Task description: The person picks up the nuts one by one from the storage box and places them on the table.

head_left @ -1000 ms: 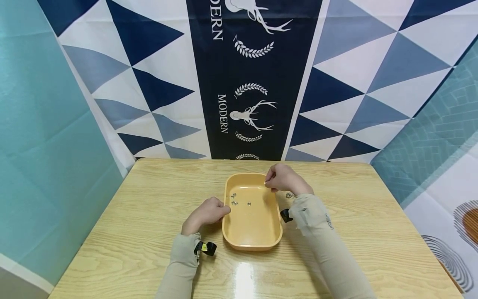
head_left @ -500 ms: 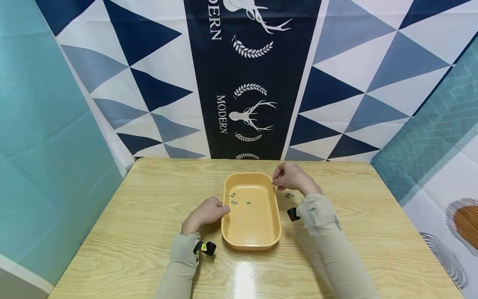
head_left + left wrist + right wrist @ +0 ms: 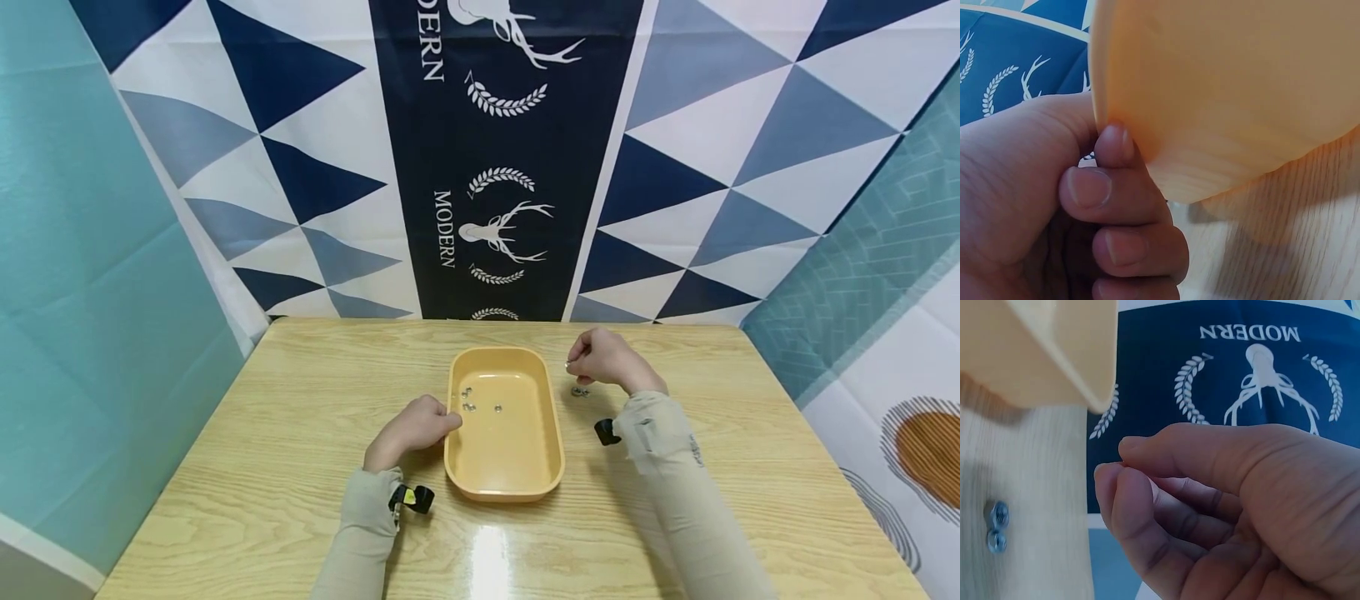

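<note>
The left hand [image 3: 414, 425] grips the tray [image 3: 513, 462], likely steadying it. The right hand [image 3: 609, 362] apparently pinches a nut [image 3: 567, 364].

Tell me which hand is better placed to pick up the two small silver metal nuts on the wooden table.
Right, likely: the right hand is close to the nuts, though it seems to pinch a shiny piece. The left hand grips the left rim of the rounded rectangular yellow plastic tray.
</note>
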A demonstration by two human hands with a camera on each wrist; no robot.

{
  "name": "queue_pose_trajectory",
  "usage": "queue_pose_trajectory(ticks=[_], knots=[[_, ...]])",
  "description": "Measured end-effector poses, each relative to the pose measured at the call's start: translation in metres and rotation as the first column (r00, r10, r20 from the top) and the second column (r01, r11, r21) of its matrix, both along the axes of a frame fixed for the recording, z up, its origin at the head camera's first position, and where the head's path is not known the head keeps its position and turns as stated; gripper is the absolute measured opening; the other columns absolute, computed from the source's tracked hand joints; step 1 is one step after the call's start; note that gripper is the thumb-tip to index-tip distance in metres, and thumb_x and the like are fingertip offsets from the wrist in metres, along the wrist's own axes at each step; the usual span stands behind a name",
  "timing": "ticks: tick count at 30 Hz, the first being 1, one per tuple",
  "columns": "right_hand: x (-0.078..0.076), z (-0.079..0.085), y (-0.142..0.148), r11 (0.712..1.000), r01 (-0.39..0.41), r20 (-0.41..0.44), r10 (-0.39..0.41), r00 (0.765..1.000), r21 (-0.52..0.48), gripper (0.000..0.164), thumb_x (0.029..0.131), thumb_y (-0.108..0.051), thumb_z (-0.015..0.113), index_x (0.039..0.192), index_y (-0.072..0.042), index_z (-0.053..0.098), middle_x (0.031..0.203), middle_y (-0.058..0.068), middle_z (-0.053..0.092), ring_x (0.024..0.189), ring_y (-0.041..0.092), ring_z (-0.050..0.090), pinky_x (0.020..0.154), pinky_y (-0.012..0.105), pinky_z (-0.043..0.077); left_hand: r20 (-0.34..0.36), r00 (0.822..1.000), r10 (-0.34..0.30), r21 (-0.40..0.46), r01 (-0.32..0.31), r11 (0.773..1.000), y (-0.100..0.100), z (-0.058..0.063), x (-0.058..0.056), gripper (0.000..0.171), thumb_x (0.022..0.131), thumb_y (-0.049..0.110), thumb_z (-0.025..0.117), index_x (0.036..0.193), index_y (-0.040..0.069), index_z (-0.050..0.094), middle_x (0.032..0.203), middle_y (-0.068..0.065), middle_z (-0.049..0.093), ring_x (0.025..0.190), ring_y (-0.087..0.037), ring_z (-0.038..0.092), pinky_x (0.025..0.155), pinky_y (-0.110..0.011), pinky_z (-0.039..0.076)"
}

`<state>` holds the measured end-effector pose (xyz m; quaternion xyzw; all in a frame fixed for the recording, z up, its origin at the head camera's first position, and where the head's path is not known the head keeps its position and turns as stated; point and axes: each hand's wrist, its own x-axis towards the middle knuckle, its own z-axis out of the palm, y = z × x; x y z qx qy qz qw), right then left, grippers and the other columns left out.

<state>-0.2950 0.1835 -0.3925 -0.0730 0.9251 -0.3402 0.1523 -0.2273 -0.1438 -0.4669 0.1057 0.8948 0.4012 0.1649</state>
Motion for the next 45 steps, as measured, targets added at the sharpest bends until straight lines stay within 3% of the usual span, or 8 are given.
queue_pose_trajectory(ticks=[6, 12, 17, 24, 31, 39, 45], knots=[[0.001, -0.006, 0.012, 1.000, 0.013, 0.001, -0.013, 1.000, 0.018, 0.011, 0.094, -0.009, 0.069, 0.098, 0.000, 0.067, 0.089, 0.010, 0.070, 0.072, 0.016, 0.072, 0.083, 0.039, 0.059, 0.007, 1.000, 0.013, -0.010, -0.013, 1.000, 0.000, 0.000, -0.001, 0.043, 0.092, 0.025, 0.056, 0.051, 0.018, 0.046, 0.047, 0.008, 0.037, 0.044, -0.010, 0.032, 0.046, -0.023, 0.026], [0.001, -0.013, 0.023, 0.999, 0.027, -0.020, -0.026, 0.999, 0.043, 0.009, 0.092, -0.006, 0.069, 0.095, 0.002, 0.067, 0.083, 0.011, 0.070, 0.070, 0.017, 0.071, 0.076, 0.038, 0.060, -0.003, 1.000, 0.018, -0.023, -0.018, 1.000, 0.001, 0.002, -0.001, 0.043, 0.093, 0.025, 0.057, 0.052, 0.018, 0.046, 0.048, 0.008, 0.038, 0.045, -0.010, 0.033, 0.046, -0.023, 0.027], [0.002, -0.022, 0.029, 0.999, 0.050, 0.016, -0.050, 0.999, 0.014, 0.009, 0.092, -0.004, 0.070, 0.095, 0.003, 0.066, 0.083, 0.011, 0.069, 0.068, 0.014, 0.069, 0.076, 0.040, 0.062, -0.011, 1.000, 0.017, -0.032, -0.017, 0.999, 0.001, 0.003, -0.001, 0.044, 0.094, 0.026, 0.057, 0.052, 0.018, 0.047, 0.048, 0.007, 0.038, 0.045, -0.010, 0.033, 0.046, -0.023, 0.027], [0.002, -0.035, 0.035, 0.999, 0.033, -0.013, -0.033, 0.999, 0.027, 0.009, 0.088, -0.002, 0.072, 0.093, 0.004, 0.067, 0.078, 0.011, 0.071, 0.066, 0.015, 0.069, 0.070, 0.036, 0.060, -0.033, 0.999, 0.001, -0.039, -0.002, 0.999, 0.000, 0.005, 0.000, 0.048, 0.097, 0.028, 0.057, 0.051, 0.019, 0.044, 0.048, 0.008, 0.036, 0.045, -0.009, 0.031, 0.047, -0.023, 0.026], [0.003, -0.046, 0.040, 0.999, 0.036, -0.003, -0.036, 0.999, 0.016, 0.012, 0.083, 0.000, 0.072, 0.093, 0.004, 0.068, 0.078, 0.009, 0.068, 0.066, 0.013, 0.066, 0.065, 0.029, 0.057, -0.061, 0.997, 0.056, -0.045, -0.059, 0.997, -0.003, 0.011, 0.005, 0.052, 0.097, 0.042, 0.065, 0.054, 0.015, 0.056, 0.051, 0.007, 0.046, 0.048, -0.010, 0.036, 0.049, -0.025, 0.029], [0.004, -0.052, 0.041, 0.998, 0.030, -0.012, -0.029, 1.000, 0.049, 0.008, 0.085, -0.002, 0.073, 0.090, 0.002, 0.068, 0.078, 0.007, 0.067, 0.066, 0.014, 0.065, 0.064, 0.029, 0.055, -0.087, 0.994, 0.070, -0.029, -0.072, 0.997, -0.004, 0.014, 0.007, 0.048, 0.096, 0.039, 0.068, 0.059, 0.009, 0.063, 0.052, 0.006, 0.049, 0.049, -0.010, 0.039, 0.050, -0.026, 0.030], [0.004, -0.057, 0.042, 0.995, 0.018, -0.035, -0.015, 0.999, 0.102, 0.007, 0.085, -0.004, 0.074, 0.087, 0.000, 0.068, 0.074, 0.006, 0.067, 0.064, 0.013, 0.060, 0.063, 0.027, 0.050, -0.100, 0.992, 0.071, -0.031, -0.074, 0.997, -0.004, 0.014, 0.007, 0.047, 0.097, 0.037, 0.068, 0.057, 0.012, 0.061, 0.052, 0.006, 0.050, 0.049, -0.010, 0.040, 0.050, -0.025, 0.031]])
